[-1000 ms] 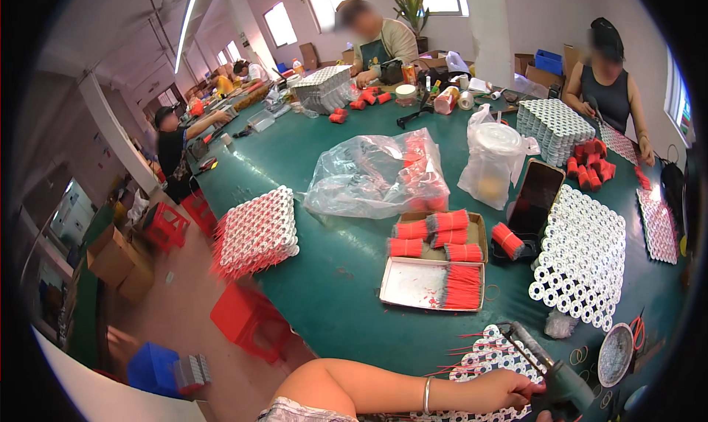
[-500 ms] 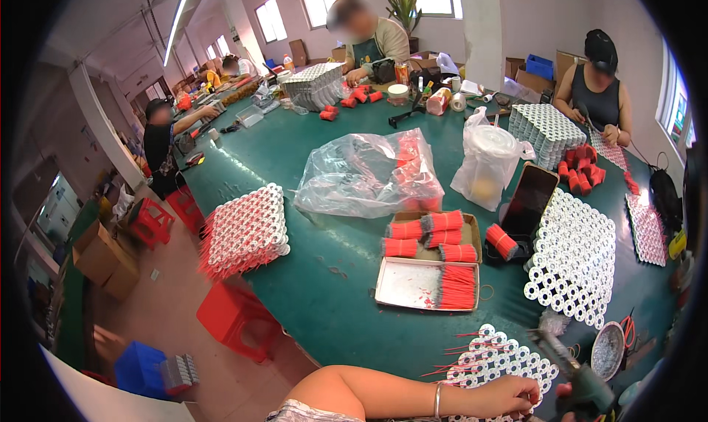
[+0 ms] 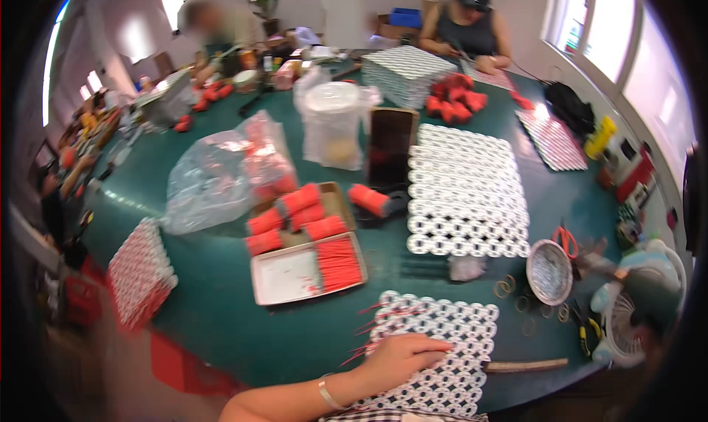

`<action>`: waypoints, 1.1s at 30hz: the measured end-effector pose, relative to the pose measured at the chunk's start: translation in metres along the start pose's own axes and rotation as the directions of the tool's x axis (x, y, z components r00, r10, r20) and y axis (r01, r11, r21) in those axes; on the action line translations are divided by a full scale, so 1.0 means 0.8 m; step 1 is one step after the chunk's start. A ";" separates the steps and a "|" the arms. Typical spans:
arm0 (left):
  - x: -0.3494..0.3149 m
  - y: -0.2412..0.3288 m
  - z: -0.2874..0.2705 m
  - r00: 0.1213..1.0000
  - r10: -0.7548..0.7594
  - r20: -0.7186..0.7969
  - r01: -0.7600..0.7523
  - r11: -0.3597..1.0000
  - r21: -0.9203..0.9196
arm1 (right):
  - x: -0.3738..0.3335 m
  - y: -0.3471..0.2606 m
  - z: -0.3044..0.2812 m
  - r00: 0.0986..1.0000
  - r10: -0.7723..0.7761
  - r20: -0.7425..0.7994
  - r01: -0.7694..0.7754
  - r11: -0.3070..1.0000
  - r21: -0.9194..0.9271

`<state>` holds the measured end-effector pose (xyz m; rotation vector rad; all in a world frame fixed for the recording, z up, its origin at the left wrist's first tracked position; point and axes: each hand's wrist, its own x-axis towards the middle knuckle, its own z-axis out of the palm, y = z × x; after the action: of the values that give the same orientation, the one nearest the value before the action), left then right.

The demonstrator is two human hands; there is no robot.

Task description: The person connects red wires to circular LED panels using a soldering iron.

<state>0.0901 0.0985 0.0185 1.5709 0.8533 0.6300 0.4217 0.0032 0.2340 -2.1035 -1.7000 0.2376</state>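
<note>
A panel of joined white round pieces with centre holes [image 3: 472, 319] lies at the front edge, thin red wires sticking out at its left. My left hand [image 3: 405, 359], with a bracelet at the wrist, rests palm down on it, fingers stretched out and nothing visible in them. At the far right, a dark green gun-shaped tool [image 3: 655, 298] is raised in front of a small fan [image 3: 627, 326], its tip pointing left and blurred. My right hand [image 3: 650, 339] is on its handle, mostly lost in shadow and blur.
Left of the panel stands a shallow box [image 3: 269, 298] of red wires, wire bundles [image 3: 324, 228] behind it. A metal bowl [image 3: 549, 273], orange-handled scissors [image 3: 566, 239], pliers [image 3: 588, 332] and a wooden strip [image 3: 527, 365] lie right. A larger white panel [image 3: 468, 193] lies beyond. Co-workers sit across.
The view has swung right. My right hand has carried the gun-shaped tool from beside the panel to the right, over the fan. My left hand's bent fingers have straightened onto the panel.
</note>
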 end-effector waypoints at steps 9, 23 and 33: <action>-0.022 0.035 -0.046 0.914 0.316 -0.254 -0.087 0.764 0.639 | -0.044 0.002 0.241 0.845 0.032 0.533 -0.534 0.005 0.846; 0.003 -0.016 -0.022 0.872 0.470 -0.136 -0.096 0.437 0.894 | -0.052 -0.003 0.245 0.934 -0.103 0.343 -0.167 0.723 0.671; 0.006 -0.026 -0.023 0.873 0.466 -0.140 -0.101 0.455 0.885 | -0.064 0.004 0.268 0.942 -0.266 0.206 0.130 0.851 0.509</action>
<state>0.0748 0.1145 0.0012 2.6369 1.3207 0.8221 0.3288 -0.0007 0.0340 -1.5585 -1.7586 0.8325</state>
